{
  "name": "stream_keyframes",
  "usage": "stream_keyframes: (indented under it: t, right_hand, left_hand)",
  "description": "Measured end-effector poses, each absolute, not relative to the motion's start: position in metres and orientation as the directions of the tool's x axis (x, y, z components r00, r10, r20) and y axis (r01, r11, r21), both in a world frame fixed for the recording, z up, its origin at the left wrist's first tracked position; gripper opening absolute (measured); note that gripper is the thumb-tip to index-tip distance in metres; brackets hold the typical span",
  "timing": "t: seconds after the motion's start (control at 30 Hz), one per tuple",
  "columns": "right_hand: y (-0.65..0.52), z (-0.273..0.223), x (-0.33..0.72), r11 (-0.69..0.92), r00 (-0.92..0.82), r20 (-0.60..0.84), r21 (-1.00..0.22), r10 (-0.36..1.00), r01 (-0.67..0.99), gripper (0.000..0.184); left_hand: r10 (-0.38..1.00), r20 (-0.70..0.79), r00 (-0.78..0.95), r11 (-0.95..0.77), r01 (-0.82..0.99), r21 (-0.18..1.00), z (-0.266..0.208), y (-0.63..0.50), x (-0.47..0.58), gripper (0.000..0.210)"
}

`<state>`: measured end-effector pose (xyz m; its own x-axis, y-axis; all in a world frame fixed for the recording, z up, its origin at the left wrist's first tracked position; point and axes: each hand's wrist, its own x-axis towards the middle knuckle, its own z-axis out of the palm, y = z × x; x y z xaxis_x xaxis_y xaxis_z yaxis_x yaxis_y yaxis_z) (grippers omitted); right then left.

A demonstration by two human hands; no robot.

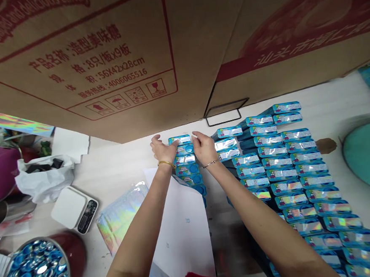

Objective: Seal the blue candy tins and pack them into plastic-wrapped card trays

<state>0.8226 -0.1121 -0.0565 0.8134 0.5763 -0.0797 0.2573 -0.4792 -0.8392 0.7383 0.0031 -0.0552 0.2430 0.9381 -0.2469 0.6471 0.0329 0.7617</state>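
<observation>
A row of small blue boxes [187,169] with rounded corners runs toward me in the middle of the table. The box at its far end [181,140] has a pale shiny label on top. My left hand [164,149] is at this box's left end, thumb against it and the other fingers spread away. Beside its right end is my right hand [205,147], with thumb and forefinger apart and nothing seen between them. A white sheet [186,227] with small faint prints lies under my forearms, partly over the row's near end.
Large cardboard cartons [121,96] wall off the back, with a black wire frame [224,118] at their foot. Many labelled blue boxes [278,162] stand in rows at right, near a teal round container [368,155]. At left are a scale [70,207], white bag [45,178] and red bucket [74,251].
</observation>
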Motion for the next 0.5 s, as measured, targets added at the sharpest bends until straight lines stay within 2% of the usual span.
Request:
stream_keyframes:
  t: [0.1,0.2,0.27,0.33,0.4,0.5]
  right_hand:
    - [-0.117,-0.059,0.815,-0.443,0.761,-0.106,-0.86,0.64,0.253,0.042]
    - [-0.122,-0.05,0.809,-0.49,0.702,-0.147,-0.813,0.696,0.316,0.053]
    - [-0.128,-0.035,0.802,-0.514,0.711,-0.097,-0.759,0.697,0.4,0.061]
    - [-0.139,-0.015,0.788,-0.493,0.708,-0.02,-0.731,0.706,0.472,0.063]
    - [-0.155,0.005,0.769,-0.418,0.622,-0.003,-0.743,0.783,0.523,0.06]
    - [-0.186,0.025,0.74,-0.233,0.345,-0.035,-0.799,0.938,0.554,0.03]
  left_hand:
    - [0.91,-0.307,0.278,0.112,0.548,0.829,-0.067,0.006,0.735,0.069]
    - [0.892,-0.366,0.265,0.158,0.576,0.802,-0.064,0.002,0.737,0.071]
    - [0.904,-0.353,0.242,0.108,0.668,0.736,-0.054,0.001,0.737,0.072]
    - [0.907,-0.294,0.302,-0.024,0.733,0.68,-0.042,0.003,0.732,0.064]
    - [0.851,-0.271,0.45,-0.172,0.726,0.666,-0.03,0.011,0.72,0.042]
    - [0.664,-0.342,0.665,-0.315,0.664,0.678,-0.01,0.025,0.689,0.02]
